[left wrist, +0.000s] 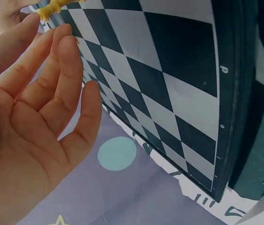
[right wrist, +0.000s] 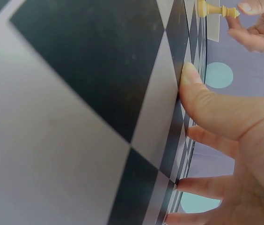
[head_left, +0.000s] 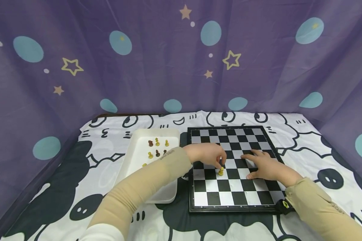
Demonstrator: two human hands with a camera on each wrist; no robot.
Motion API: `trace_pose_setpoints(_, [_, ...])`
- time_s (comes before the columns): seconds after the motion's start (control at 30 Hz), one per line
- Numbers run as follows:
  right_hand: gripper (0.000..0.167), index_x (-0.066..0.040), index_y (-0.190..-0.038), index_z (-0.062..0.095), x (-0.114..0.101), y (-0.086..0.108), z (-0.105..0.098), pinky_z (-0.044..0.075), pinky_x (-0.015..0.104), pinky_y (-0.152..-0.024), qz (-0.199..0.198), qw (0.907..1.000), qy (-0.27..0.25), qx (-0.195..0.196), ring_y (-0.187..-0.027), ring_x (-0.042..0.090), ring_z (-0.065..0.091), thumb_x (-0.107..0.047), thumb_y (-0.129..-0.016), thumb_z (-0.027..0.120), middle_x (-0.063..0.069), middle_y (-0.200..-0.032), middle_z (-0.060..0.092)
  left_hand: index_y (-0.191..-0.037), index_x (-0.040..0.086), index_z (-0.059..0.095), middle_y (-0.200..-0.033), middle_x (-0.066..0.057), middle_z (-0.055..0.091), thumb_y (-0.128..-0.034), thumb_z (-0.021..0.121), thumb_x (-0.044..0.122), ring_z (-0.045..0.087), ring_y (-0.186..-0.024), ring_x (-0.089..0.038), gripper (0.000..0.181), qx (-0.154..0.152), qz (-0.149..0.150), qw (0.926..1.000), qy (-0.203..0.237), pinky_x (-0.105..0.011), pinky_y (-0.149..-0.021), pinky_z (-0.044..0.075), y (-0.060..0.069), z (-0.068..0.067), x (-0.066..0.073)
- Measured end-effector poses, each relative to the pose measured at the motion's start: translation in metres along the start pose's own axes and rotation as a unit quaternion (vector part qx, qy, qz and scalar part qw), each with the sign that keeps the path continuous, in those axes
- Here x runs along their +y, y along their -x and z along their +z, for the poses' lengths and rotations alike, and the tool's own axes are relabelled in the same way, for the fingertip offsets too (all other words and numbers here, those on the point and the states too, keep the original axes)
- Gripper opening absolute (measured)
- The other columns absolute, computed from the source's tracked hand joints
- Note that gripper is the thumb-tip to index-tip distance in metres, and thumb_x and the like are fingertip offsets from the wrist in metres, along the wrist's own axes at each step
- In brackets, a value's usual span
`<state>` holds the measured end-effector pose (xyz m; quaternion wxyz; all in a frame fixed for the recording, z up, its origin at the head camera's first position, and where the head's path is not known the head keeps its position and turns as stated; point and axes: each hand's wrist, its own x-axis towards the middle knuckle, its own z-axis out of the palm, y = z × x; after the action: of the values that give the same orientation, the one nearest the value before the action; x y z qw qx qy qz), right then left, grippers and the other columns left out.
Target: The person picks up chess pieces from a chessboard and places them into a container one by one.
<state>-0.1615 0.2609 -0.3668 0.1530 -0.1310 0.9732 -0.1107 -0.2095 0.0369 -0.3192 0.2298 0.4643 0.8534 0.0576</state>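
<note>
A yellow chess piece point(head_left: 221, 171) with a collared stem stands upright on the black-and-white chessboard point(head_left: 226, 211), towards its left side. Thumb and index finger of my left hand point(head_left: 209, 154) pinch it by the top; in the right wrist view the chess piece point(right wrist: 215, 9) shows its wide base at the board. Across the middle right of the board my right hand point(head_left: 266, 166) is spread, its fingertips resting on the squares. Nothing is held in it.
Left of the board lies a white tray point(head_left: 168, 198) with several yellow and dark brown chess pieces point(head_left: 157, 153); my left forearm crosses over it and hides part. A cartoon-patterned cloth point(head_left: 332, 179) covers the table, and a purple curtain point(head_left: 157, 77) hangs behind.
</note>
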Motion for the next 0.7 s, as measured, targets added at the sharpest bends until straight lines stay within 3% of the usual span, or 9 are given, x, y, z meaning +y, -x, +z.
trace_pose_setpoints(0.43, [0.078, -0.01, -0.134, 0.051, 0.0001, 0.0001, 0.0016, 0.033, 0.073, -0.088, -0.002, 1.0, -0.001, 0.004, -0.123, 0.064, 0.026, -0.045, -0.069, 0.078, 0.039, -0.141, 0.028, -0.101, 0.015, 0.071, -0.091, 0.005, 0.063, -0.088, 0.068, 0.019, 0.054, -0.079, -0.007, 0.014, -0.006, -0.007, 0.9999, 0.011, -0.018, -0.07, 0.044, -0.0016, 0.0057, -0.0015])
trace_pose_setpoints(0.7, [0.079, -0.009, -0.134, 0.051, 0.0011, 0.0005, 0.0007, 0.034, 0.073, -0.087, -0.006, 1.0, -0.003, 0.006, -0.123, 0.065, 0.027, -0.046, -0.069, 0.077, 0.039, -0.141, 0.028, -0.098, 0.011, 0.071, -0.083, 0.005, 0.062, -0.0899, 0.065, 0.016, 0.05, -0.073, -0.006, 0.011, -0.01, 0.027, 0.9983, 0.05, -0.017, -0.067, 0.042, -0.0018, 0.0049, -0.0012])
